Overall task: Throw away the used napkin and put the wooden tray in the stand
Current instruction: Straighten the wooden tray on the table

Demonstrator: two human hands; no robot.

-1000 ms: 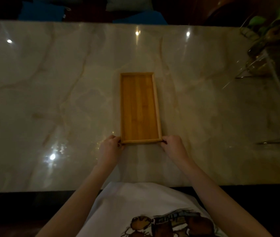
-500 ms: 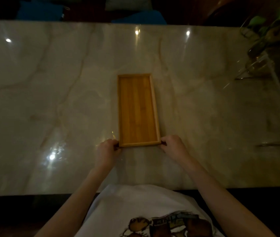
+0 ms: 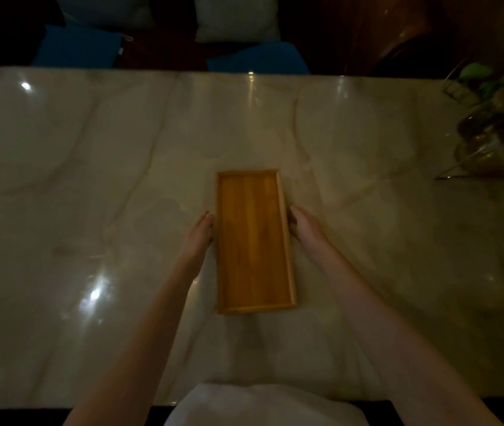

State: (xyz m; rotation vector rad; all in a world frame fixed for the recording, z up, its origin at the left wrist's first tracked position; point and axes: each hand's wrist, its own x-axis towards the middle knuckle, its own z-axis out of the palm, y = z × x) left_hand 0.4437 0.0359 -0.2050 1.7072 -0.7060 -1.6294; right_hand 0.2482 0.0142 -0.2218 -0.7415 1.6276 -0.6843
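Note:
The wooden tray [image 3: 253, 241] is a long, shallow, empty rectangle lying lengthwise in the middle of the marble table [image 3: 91, 179]. My left hand [image 3: 199, 235] presses flat against its left long side, fingers straight. On the opposite long side my right hand [image 3: 302, 226] does the same, so the tray is clamped between both palms. I cannot tell whether the tray is raised off the table. No napkin is in view.
A clear acrylic piece [image 3: 475, 170] stands at the table's right end beside a potted plant [image 3: 490, 96]. Blue and pale cushions [image 3: 81, 47] lie beyond the far edge. My white shirt [image 3: 260, 404] shows at the near edge.
Both hands left the tray's near corners and slid forward to the middle of its long sides. The view has shifted, and the tray now sits lower in it.

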